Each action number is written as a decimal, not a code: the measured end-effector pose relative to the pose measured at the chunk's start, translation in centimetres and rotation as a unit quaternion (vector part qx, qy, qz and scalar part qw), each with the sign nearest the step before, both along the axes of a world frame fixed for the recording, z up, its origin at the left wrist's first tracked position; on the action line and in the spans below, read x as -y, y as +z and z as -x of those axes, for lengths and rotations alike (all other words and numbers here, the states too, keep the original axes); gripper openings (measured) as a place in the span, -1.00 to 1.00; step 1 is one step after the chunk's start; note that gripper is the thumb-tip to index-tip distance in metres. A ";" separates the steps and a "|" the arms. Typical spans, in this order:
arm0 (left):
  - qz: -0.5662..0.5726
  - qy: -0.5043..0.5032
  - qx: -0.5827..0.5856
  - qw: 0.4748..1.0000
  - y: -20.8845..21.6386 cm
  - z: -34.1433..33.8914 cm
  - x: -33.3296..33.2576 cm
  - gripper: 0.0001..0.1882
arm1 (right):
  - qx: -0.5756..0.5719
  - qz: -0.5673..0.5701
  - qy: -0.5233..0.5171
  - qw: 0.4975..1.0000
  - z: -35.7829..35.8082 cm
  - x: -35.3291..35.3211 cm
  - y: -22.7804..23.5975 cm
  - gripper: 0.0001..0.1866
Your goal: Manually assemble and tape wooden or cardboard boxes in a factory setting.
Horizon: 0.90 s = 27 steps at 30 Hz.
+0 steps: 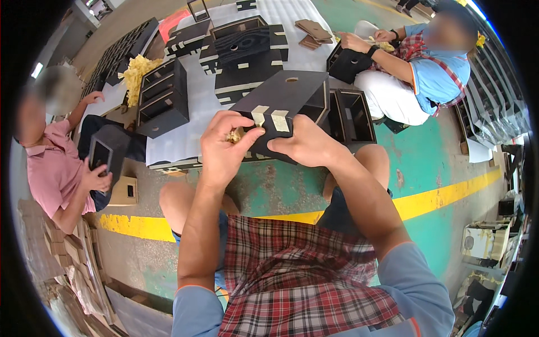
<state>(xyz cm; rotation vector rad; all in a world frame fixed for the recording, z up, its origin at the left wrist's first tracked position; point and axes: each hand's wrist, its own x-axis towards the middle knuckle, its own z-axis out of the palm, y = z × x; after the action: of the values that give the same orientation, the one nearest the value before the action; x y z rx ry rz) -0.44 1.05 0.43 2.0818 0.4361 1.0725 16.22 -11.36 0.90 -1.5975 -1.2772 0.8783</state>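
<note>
Tilted over the table's near edge is a black wooden box with a small round hole in its upper face. Pale tape strips lie across its near edge. My right hand grips the box's near right corner, thumb on the front and fingers behind. At the left strip, the thumb and forefinger of my left hand are closed on an end of tape that lifts from the box. A crumpled wad of tape sits within the same hand.
Several black boxes with tape stand on the white-covered table, beside an open compartment box and brown panels. Yellow tape scraps heap at its left. A co-worker sits on each side, each handling a black box.
</note>
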 end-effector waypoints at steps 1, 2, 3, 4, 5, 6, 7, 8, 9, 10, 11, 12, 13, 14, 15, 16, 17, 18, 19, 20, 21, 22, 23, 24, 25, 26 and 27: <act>0.010 -0.005 -0.012 1.000 -0.1 -0.1 0.2 -0.80 | 0.007 -0.009 -0.003 1.000 -0.1 0.2 -0.3 -0.72; 0.019 -0.009 -0.024 0.999 -0.3 -0.1 0.2 -0.80 | 0.014 -0.020 -0.005 1.000 0.1 0.3 -0.1 -0.73; 0.029 -0.013 -0.036 0.999 -0.4 -0.1 0.2 -0.81 | 0.021 -0.030 -0.007 0.999 0.1 0.3 0.1 -0.73; 0.030 -0.013 -0.041 0.999 -0.3 -0.1 0.2 -0.81 | 0.035 -0.028 -0.001 0.999 0.1 0.2 0.1 -0.72; 0.033 -0.014 -0.046 0.998 -0.3 -0.1 0.2 -0.82 | 0.048 -0.025 0.005 0.999 0.0 0.2 0.0 -0.72; 0.036 -0.015 -0.051 0.998 -0.3 -0.1 0.2 -0.82 | 0.062 -0.022 0.010 0.998 -0.1 0.2 -0.2 -0.72; 0.030 -0.007 -0.056 0.998 -0.4 -0.1 0.2 -0.84 | 0.075 -0.015 0.008 0.997 -0.2 0.2 -0.5 -0.72; 0.025 0.001 -0.061 0.998 -0.6 -0.1 0.1 -0.85 | 0.088 -0.008 0.006 0.996 -0.3 0.1 -0.8 -0.71; 0.020 0.008 -0.066 0.998 -0.7 -0.1 0.1 -0.86 | 0.101 -0.001 0.004 0.995 -0.4 0.1 -1.0 -0.71; 0.039 0.007 -0.059 0.997 -0.8 -0.1 0.1 -0.87 | 0.098 -0.002 0.007 0.995 -0.4 0.1 -1.1 -0.71; 0.058 0.006 -0.054 0.997 -0.9 0.0 0.1 -0.89 | 0.094 -0.003 0.011 0.996 -0.3 0.1 -0.9 -0.71; 0.077 0.005 -0.048 0.996 -1.0 0.1 0.1 -0.89 | 0.090 -0.004 0.015 0.996 -0.2 0.0 -0.6 -0.71; 0.083 0.001 -0.038 0.996 -1.0 0.1 0.1 -0.90 | 0.083 0.010 0.020 0.996 0.0 0.0 -0.2 -0.71; 0.089 -0.004 -0.028 0.996 -0.9 -0.1 0.2 -0.90 | 0.076 0.024 0.024 0.997 0.0 -0.1 0.3 -0.69; 0.095 -0.008 -0.017 0.995 -0.9 -0.1 0.3 -0.90 | 0.070 0.038 0.029 0.996 0.0 -0.1 0.6 -0.66; 0.099 -0.010 -0.029 0.995 -0.8 -0.1 0.2 -0.90 | 0.073 0.042 0.025 0.996 0.1 -0.2 0.6 -0.66; 0.103 -0.011 -0.041 0.994 -0.6 0.0 0.3 -0.90 | 0.077 0.046 0.021 0.996 0.2 -0.1 0.5 -0.67; 0.107 -0.012 -0.053 0.993 -0.5 0.0 0.3 -0.90 | 0.080 0.049 0.018 0.995 0.3 -0.2 0.3 -0.67; 0.101 -0.013 -0.061 0.993 -0.4 0.0 0.3 -0.90 | 0.088 0.030 0.011 0.996 0.2 -0.3 -0.3 -0.69; 0.096 -0.014 -0.068 0.993 -0.4 0.0 0.2 -0.90 | 0.096 0.012 0.004 0.995 0.2 -0.6 -0.8 -0.69; 0.092 -0.016 -0.075 0.993 -0.4 0.0 0.1 -0.90 | 0.104 -0.006 -0.004 0.995 0.2 -0.7 -1.2 -0.67; 0.074 -0.006 -0.087 0.993 -0.4 0.0 0.1 -0.90 | 0.106 -0.012 -0.001 0.994 0.1 -0.6 -1.6 -0.67; 0.055 0.006 -0.098 0.994 -0.5 0.1 0.0 -0.90 | 0.108 -0.019 0.004 0.994 0.2 -0.6 -1.4 -0.67; 0.036 0.017 -0.109 0.993 -0.5 0.2 0.0 -0.90 | 0.110 -0.026 0.008 0.994 0.3 -0.6 -1.3 -0.67; 0.045 0.020 -0.098 0.994 -0.6 0.2 -0.1 -0.90 | 0.115 -0.027 0.013 0.993 0.2 -0.7 -1.5 -0.67; 0.053 0.023 -0.088 0.994 -0.7 0.2 0.0 -0.90 | 0.119 -0.028 0.017 0.992 0.2 -0.8 -1.7 -0.67; 0.061 0.025 -0.078 0.995 -0.8 0.1 0.0 -0.89 | 0.123 -0.029 0.020 0.992 0.1 -0.8 -1.8 -0.67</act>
<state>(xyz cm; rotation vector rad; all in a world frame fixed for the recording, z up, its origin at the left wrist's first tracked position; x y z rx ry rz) -0.56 1.03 -0.34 2.0626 0.6183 0.8932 16.08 -10.59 -0.94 -1.6779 -1.4976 0.6763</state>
